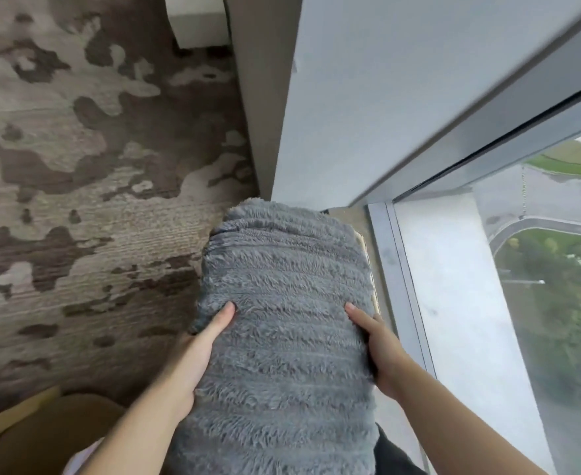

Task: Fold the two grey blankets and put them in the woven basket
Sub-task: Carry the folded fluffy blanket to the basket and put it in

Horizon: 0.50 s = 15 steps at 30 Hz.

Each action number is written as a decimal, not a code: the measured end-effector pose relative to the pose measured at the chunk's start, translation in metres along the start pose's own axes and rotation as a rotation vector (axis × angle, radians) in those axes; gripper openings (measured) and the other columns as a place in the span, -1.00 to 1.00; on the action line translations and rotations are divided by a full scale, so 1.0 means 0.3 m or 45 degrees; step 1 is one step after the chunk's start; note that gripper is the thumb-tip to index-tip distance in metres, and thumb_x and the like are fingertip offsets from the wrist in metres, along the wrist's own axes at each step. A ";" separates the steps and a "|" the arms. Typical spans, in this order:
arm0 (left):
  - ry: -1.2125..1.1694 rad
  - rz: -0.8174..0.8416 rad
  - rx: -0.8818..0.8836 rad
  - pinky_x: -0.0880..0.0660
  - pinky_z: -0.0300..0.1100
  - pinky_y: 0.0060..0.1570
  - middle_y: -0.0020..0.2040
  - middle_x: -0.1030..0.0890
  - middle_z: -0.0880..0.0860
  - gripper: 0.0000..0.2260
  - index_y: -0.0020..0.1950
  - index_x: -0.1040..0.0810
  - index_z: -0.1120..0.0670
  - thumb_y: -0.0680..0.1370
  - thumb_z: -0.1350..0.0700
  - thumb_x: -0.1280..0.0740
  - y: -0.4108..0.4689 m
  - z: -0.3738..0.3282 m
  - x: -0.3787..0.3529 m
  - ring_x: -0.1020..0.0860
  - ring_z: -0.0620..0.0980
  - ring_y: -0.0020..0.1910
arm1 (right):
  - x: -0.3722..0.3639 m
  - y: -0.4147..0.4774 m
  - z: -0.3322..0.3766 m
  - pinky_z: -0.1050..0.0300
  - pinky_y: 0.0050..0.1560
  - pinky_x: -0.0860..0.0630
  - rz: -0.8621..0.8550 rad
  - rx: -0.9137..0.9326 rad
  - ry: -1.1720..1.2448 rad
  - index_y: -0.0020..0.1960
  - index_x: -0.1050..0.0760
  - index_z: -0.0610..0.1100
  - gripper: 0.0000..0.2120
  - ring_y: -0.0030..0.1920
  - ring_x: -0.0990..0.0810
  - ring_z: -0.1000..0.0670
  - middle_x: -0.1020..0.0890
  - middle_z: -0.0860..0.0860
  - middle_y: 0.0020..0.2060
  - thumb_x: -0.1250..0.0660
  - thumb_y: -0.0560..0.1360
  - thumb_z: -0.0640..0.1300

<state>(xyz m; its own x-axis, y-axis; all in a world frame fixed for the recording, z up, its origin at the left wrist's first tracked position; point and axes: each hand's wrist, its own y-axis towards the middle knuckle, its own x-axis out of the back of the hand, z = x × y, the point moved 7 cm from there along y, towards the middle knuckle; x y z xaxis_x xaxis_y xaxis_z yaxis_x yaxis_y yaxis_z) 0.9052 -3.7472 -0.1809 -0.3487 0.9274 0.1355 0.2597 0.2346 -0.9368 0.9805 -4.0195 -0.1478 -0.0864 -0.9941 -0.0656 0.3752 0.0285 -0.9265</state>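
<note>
1. The grey blanket is front and centre: a folded, fluffy, ribbed bundle, held up between both hands above the floor, right in the corner where wall meets window.
2. My left hand grips the bundle's left side, thumb pressed into the pile on top. The fingers are tucked out of sight behind the edge.
3. My right hand does the same on the right side, thumb on top and fingers hidden under the fabric.
4. Both forearms run in from the bottom of the view, one on each side of the bundle.
5. A thin tan edge peeks out just beside the blanket's upper right side. I can't tell whether that is the basket, since the blanket covers the rest.
6. The far end of the bundle sits close to the foot of the pale wall.
7. To the right is a floor-length window, with road and greenery far below.
8. To the left is patterned brown and beige carpet.
9. A brown chair shows in the bottom left corner, and a white box stands at the top by the wall.
</note>
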 end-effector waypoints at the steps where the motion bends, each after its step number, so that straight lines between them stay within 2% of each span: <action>1: -0.015 -0.022 -0.011 -0.55 -0.10 -0.12 0.05 -0.66 -0.01 -0.24 0.20 -0.55 0.03 0.18 -0.43 -0.43 -0.001 0.001 -0.009 -0.63 -0.02 -0.04 | 0.010 0.038 0.002 -0.20 -0.01 -0.61 0.012 -0.023 -0.015 0.28 -0.44 -0.04 -0.22 0.02 -0.68 -0.19 -0.67 -0.14 0.07 -0.55 0.12 0.16; 4: -0.073 -0.072 -0.057 -0.56 -0.02 0.04 0.00 -0.69 -0.05 -0.20 0.13 -0.61 -0.03 0.06 -0.50 -0.43 0.040 0.037 -0.068 -0.65 -0.02 -0.01 | 0.049 0.195 -0.004 -0.24 0.02 -0.59 0.070 -0.094 -0.075 0.30 -0.45 -0.08 -0.25 0.05 -0.66 -0.25 -0.65 -0.20 0.10 -0.54 0.17 0.11; 7: -0.156 -0.116 -0.161 -0.52 -0.07 0.12 -0.08 -0.70 -0.18 -0.36 0.01 -0.65 -0.24 0.02 -0.49 -0.44 0.135 0.064 -0.183 -0.63 -0.13 0.00 | 0.095 0.418 -0.045 -0.10 -0.11 -0.61 0.098 -0.190 -0.143 0.17 -0.55 -0.15 -0.42 -0.05 -0.69 -0.24 -0.69 -0.22 -0.01 -0.43 0.21 0.09; 10: -0.190 -0.158 -0.174 -0.49 -0.03 0.18 -0.04 -0.69 -0.17 -0.40 0.01 -0.67 -0.15 0.07 -0.41 -0.49 0.279 0.144 -0.314 -0.61 -0.09 0.05 | 0.184 0.638 -0.129 0.05 -0.29 -0.59 0.005 -0.283 -0.278 -0.04 -0.60 -0.17 -0.67 -0.30 -0.69 -0.16 -0.70 -0.16 -0.25 -0.29 0.36 0.05; 13: -0.148 -0.194 -0.162 -0.48 0.01 0.21 0.00 -0.68 -0.12 -0.40 0.06 -0.65 -0.11 0.14 -0.41 -0.46 0.428 0.235 -0.419 -0.61 -0.03 0.07 | 0.276 0.821 -0.238 0.10 -0.32 -0.57 -0.065 -0.300 -0.306 -0.07 -0.57 -0.15 -0.69 -0.36 -0.68 -0.12 -0.68 -0.11 -0.34 -0.18 0.46 0.05; 15: 0.004 -0.307 -0.191 -0.49 -0.06 0.14 -0.04 -0.66 -0.18 -0.34 0.07 -0.62 -0.16 0.13 -0.52 -0.32 0.494 0.264 -0.457 -0.58 -0.06 -0.01 | 0.313 0.905 -0.286 0.14 -0.40 -0.56 -0.082 -0.279 -0.265 -0.15 -0.56 -0.14 -0.68 -0.41 -0.67 -0.09 -0.66 -0.09 -0.40 -0.16 0.50 0.05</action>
<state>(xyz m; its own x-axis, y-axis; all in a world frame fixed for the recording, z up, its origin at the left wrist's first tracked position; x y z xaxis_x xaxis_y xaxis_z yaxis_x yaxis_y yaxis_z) 0.9203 -3.8627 -0.3639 -0.4137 0.8404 0.3501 0.3002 0.4890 -0.8190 0.9952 -4.0960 -0.4374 0.0962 -0.9940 0.0520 0.1652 -0.0356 -0.9856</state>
